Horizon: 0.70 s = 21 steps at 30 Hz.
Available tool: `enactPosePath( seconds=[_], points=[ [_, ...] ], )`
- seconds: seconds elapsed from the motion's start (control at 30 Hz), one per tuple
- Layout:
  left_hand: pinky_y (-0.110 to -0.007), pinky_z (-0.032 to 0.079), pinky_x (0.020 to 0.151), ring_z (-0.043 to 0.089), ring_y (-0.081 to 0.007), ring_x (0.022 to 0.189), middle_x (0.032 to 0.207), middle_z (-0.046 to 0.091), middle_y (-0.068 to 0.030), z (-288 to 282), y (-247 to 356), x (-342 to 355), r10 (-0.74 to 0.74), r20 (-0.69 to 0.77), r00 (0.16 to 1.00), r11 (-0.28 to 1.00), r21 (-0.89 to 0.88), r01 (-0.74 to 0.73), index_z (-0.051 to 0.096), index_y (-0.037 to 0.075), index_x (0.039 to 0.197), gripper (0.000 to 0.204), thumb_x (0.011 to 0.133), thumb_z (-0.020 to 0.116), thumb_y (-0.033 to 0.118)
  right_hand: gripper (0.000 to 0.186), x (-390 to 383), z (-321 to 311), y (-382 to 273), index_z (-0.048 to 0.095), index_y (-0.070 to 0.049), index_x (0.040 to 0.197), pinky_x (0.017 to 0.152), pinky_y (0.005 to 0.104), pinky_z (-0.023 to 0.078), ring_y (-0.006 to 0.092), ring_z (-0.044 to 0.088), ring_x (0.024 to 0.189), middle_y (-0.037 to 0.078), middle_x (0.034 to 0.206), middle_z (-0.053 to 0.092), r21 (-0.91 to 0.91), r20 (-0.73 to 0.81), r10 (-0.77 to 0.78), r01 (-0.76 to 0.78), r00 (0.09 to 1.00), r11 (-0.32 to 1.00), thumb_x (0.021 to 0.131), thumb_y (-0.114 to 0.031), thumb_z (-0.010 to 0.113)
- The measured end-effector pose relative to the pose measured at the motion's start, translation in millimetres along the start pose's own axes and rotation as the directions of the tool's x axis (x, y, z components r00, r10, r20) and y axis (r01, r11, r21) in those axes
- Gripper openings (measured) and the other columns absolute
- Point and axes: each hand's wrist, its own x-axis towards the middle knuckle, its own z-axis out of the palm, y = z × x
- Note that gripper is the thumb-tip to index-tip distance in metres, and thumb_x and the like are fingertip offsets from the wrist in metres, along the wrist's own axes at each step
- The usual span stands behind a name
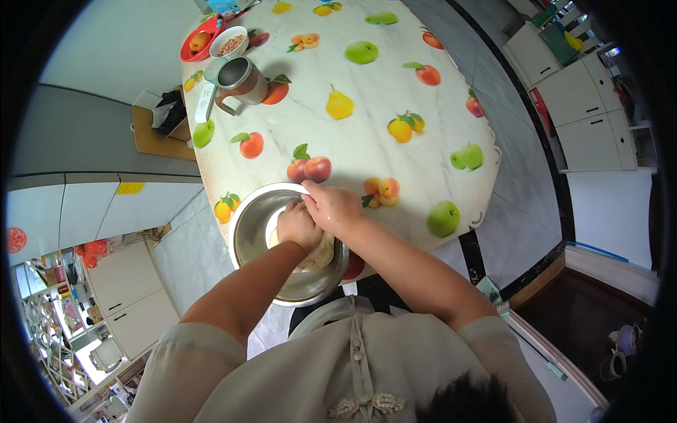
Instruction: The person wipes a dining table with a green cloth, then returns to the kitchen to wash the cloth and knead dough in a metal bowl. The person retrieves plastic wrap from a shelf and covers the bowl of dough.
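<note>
A shiny metal bowl (254, 233) sits at the near edge of the table, close to my body. Inside it lies a lump of pale dough (319, 256), partly covered by my hands and forearm. My left hand (297, 225) is down in the bowl, its fingers curled and pressed into the dough. My right hand (337, 209) is closed at the bowl's far right rim, beside my left hand. Its fingertips are partly hidden, and it appears to grip the rim.
Fruit prints cover the pale tablecloth (381, 151). At the far left stand a metal cup with a handle (243, 83), a white flat device (204, 103), a white bowl of small brown nuts or beans (231, 45) and a red basket (189, 53) holding a round fruit (200, 40).
</note>
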Motion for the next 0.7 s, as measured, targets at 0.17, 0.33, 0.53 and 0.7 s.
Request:
enactPosePath(
  seconds=[0.17,0.33,0.53,0.7],
  points=[
    [-0.045,0.046,0.088,0.058,-0.0359,0.104,0.098,0.068,-0.0180,-20,3,14,-0.086,0.115,0.990,0.987,-0.129,0.100,0.071,0.004,0.088,0.040,0.086,0.045,0.034,0.021,7,-13,-7,0.059,-0.015,0.104,0.065,0.0491,0.049,0.0363,0.063,0.076,0.011,0.081,0.066,-0.081,0.097,0.023,-0.016,0.995,0.997,0.091,-0.030,0.052],
    [-0.042,0.046,0.090,0.060,-0.0361,0.104,0.101,0.068,-0.0180,-2,-32,11,-0.196,0.368,0.909,0.765,-0.523,0.376,0.068,0.005,0.102,0.042,0.089,0.043,0.036,0.025,0,-5,-5,0.062,-0.019,0.110,0.065,0.0474,0.050,0.0331,0.064,0.075,0.010,0.079,0.067,-0.160,0.039,-0.023,0.029,0.999,0.987,0.091,-0.033,0.053],
    [-0.041,0.042,0.099,0.053,-0.0329,0.112,0.122,0.059,-0.0130,-27,-13,-55,0.107,0.248,0.963,0.994,-0.053,-0.097,0.062,0.013,0.117,0.034,0.090,0.050,0.030,0.023,-4,-12,-8,0.059,-0.017,0.108,0.068,0.0479,0.049,0.0346,0.064,0.080,0.012,0.086,0.066,-0.163,0.066,0.036,-0.025,0.997,0.986,0.093,-0.032,0.048],
    [-0.042,0.045,0.094,0.054,-0.0331,0.112,0.115,0.061,-0.0116,-49,11,-95,0.502,0.201,0.841,0.854,-0.266,-0.447,0.062,0.009,0.111,0.032,0.085,0.056,0.027,0.025,-4,-6,-4,0.062,-0.021,0.111,0.065,0.0470,0.049,0.0320,0.064,0.077,0.010,0.082,0.067,-0.184,0.021,0.016,-0.011,1.000,0.983,0.091,-0.032,0.053]
  ],
)
